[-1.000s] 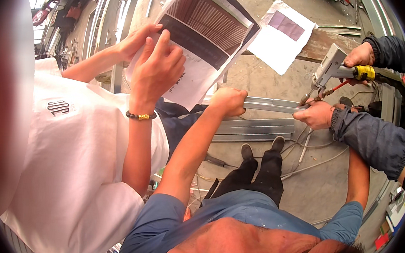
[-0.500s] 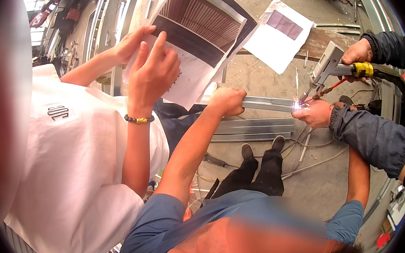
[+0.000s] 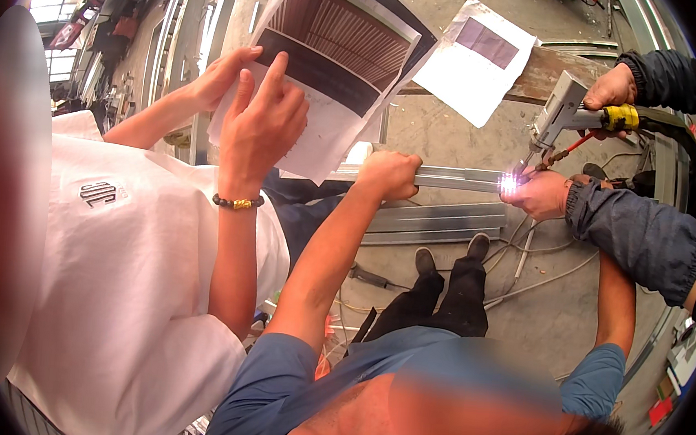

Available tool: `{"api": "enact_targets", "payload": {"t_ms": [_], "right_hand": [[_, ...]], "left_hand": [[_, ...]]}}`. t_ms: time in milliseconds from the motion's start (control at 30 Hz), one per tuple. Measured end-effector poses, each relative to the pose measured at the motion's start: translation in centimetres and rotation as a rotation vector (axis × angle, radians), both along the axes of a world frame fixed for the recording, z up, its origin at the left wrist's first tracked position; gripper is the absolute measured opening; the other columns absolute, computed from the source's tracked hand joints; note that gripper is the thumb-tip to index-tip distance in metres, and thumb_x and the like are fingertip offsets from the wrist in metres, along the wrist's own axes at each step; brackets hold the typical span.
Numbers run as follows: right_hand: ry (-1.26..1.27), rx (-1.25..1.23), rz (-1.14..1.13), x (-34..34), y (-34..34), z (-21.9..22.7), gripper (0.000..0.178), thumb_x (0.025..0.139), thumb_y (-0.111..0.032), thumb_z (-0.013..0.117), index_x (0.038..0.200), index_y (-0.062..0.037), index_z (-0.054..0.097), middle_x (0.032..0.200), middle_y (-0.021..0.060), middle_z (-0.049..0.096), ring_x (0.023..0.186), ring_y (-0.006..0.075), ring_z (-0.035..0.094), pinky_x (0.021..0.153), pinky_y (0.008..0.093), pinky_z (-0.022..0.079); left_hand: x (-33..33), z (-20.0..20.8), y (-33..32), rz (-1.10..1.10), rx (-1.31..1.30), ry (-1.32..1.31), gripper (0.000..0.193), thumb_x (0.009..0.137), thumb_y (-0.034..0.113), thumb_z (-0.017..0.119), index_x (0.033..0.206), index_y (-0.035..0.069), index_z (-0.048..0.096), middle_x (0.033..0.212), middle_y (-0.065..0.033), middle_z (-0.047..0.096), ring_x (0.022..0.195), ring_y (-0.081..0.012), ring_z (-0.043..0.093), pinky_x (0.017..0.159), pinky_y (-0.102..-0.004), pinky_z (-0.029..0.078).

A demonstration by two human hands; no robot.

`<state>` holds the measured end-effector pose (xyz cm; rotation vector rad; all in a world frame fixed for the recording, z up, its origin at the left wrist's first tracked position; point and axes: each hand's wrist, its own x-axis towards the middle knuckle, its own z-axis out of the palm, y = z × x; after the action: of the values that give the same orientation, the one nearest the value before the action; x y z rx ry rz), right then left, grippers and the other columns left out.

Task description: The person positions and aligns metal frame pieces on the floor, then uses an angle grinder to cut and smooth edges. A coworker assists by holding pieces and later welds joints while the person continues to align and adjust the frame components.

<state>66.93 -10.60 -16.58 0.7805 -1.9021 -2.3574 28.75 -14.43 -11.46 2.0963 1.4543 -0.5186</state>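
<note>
My left hand [image 3: 390, 176] is closed around a long silvery metal profile [image 3: 457, 178], fingers wrapped over its top. My right forearm [image 3: 617, 300] runs up beneath a co-worker's dark sleeve [image 3: 640, 240], which hides my right hand; its fingers cannot be made out. That co-worker's bare left hand [image 3: 542, 195] grips the profile's right end. With the other hand [image 3: 612, 87] the co-worker holds a grey welding gun [image 3: 559, 111] with a yellow collar, its tip at the profile. A bright pinkish-white glow [image 3: 512, 184] shines there, right beside the co-worker's fingers.
At my left, a person in a white T-shirt [image 3: 132, 258] holds and points at printed sheets [image 3: 315, 117]. Another sheet [image 3: 478, 72] lies beyond the profile, by a wooden board [image 3: 538, 81]. More metal profiles [image 3: 437, 223] lie below my left hand. Cables [image 3: 539, 277] cross the floor near my feet.
The thin upward sparks at the weld have given way to a wider glow. The printed sheets at left shifted slightly left. My left hand stays on the metal profile.
</note>
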Motion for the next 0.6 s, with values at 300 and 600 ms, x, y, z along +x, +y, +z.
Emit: {"api": "enact_targets", "payload": {"t_ms": [300,600], "right_hand": [[-0.006,-0.005,-0.006,-0.2,-0.1,0.0,0.037,0.092,-0.028,0.072,0.109,-0.0138,0.041,0.089,0.0078,0.058,0.083,0.0285,0.066,0.07,0.0386,0.053],[-0.011,-0.011,-0.007,-0.1,0.1,0.3,0.038,0.092,-0.028,0.072,0.109,-0.0136,0.041,0.089,0.0079,0.058,0.084,0.0286,0.067,0.07,0.0388,0.053]], "left_hand": [[-0.2,-0.6,-0.4,-0.01,0.034,-0.011,0.034,0.078,0.03,0.07,0.105,0.009,0.071,0.092,-0.0164,0.078,0.091,-0.0363,0.076,0.079,-0.0489,0.059],[-0.2,-0.9,-0.5,-0.002,0.041,-0.018,0.032,0.078,0.028,0.069,0.103,0.009,0.072,0.09,-0.0166,0.077,0.089,-0.0368,0.075,0.078,-0.0493,0.058]]}}
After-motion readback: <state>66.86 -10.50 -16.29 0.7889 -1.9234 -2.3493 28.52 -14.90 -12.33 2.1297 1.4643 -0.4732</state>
